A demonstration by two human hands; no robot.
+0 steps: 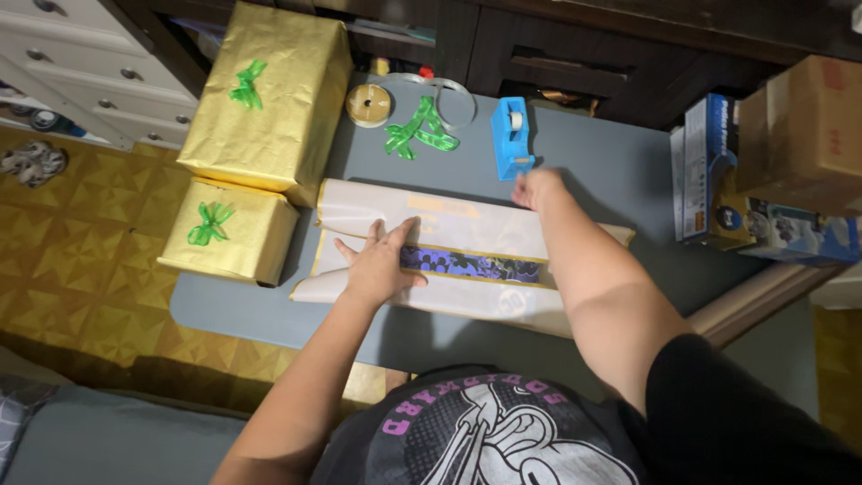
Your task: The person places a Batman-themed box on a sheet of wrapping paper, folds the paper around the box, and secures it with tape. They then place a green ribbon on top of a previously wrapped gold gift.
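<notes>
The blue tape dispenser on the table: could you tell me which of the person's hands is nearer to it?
Right. The right hand is just below the blue tape dispenser, fingers almost at its base. The left hand lies flat on the half-wrapped box, well away.

a grey table (628, 171) carried two gold gift boxes (269, 90) (229, 229) with green bows at its left end, a gold ribbon spool (368, 105), a loose green bow (420, 127), a blue tape dispenser (510, 136), and a half-wrapped box (467, 224), perhaps dark purple, on white-backed paper.

Head view; steeply down; table (628, 171) near
</notes>
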